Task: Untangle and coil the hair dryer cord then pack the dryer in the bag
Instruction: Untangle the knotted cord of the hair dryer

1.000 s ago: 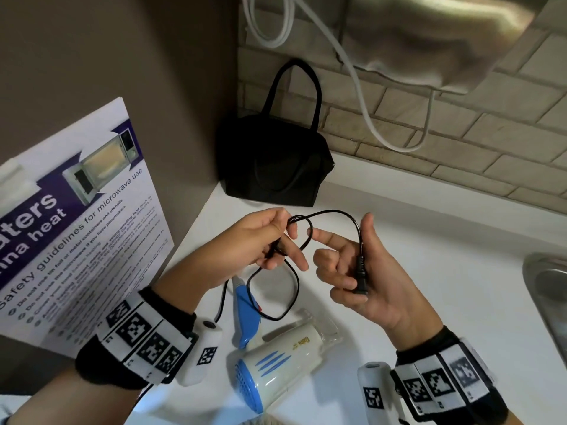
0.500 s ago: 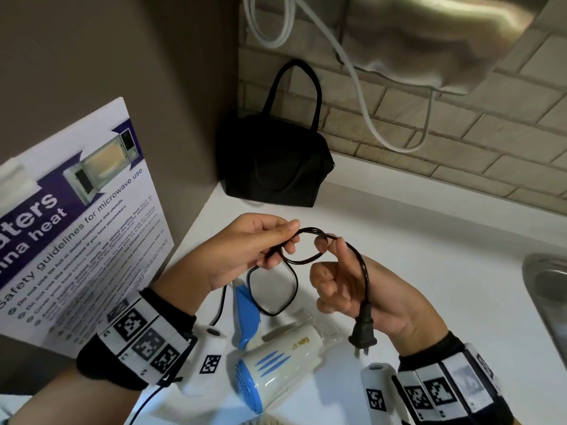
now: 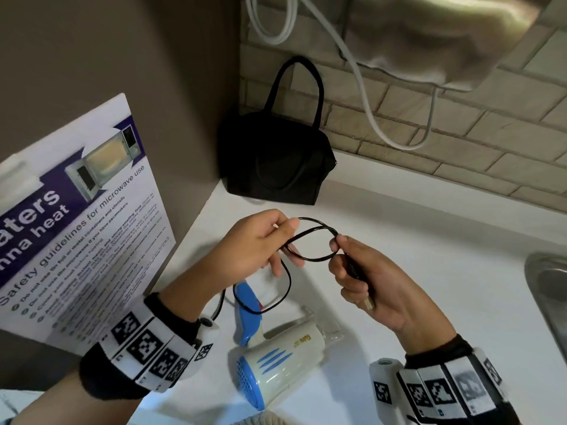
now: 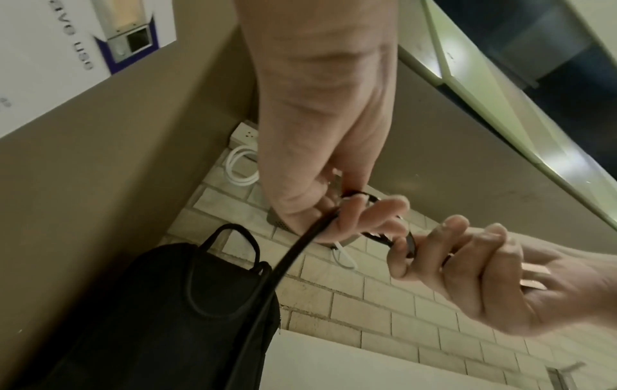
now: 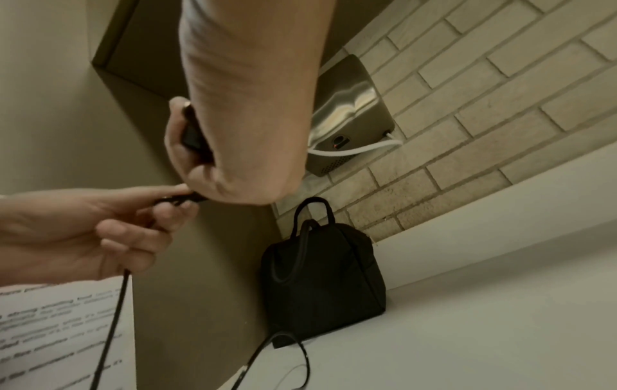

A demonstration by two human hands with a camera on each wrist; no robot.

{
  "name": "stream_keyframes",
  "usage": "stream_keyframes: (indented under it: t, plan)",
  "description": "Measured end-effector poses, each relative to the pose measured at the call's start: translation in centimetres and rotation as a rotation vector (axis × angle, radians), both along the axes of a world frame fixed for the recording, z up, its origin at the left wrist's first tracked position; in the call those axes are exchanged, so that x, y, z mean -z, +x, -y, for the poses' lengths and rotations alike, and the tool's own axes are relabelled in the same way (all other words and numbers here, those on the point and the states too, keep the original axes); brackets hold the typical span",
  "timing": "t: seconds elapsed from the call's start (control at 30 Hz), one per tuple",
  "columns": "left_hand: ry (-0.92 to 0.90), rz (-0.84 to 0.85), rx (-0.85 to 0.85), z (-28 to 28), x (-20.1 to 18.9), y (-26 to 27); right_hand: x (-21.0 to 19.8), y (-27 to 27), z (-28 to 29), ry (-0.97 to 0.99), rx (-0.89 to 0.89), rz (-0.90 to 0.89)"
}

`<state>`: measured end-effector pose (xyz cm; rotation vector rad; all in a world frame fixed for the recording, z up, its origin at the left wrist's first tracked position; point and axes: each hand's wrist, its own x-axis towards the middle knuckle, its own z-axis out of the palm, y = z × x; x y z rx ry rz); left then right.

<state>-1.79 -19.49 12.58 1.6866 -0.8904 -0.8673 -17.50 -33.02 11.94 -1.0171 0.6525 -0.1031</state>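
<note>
Head view: left hand [image 3: 254, 250] pinching black cord [image 3: 310, 240] between thumb and fingertips; right hand [image 3: 377, 286] curled round plug [image 3: 357, 271], forefinger and thumb nipping the same cord. Small double loop strung between both hands, larger loop hanging below toward blue handle. White-and-blue hair dryer [image 3: 276, 360] lying on its side on white counter [image 3: 414, 240], beneath the hands. Black bag [image 3: 276, 161] upright in the corner, against brick wall [image 3: 460, 133], well apart from dryer. Microwave safety poster [image 3: 76, 225] at left; steel sink edge [image 3: 546, 277] at right.
</note>
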Motion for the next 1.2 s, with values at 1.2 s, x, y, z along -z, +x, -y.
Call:
stream_keyframes:
  t: [1.2]
  plan:
    - [-0.124,0.256,-0.051,-0.1,1.5,-0.2,-1.4,0.1,-2.1,-0.131,-0.006,0.089]
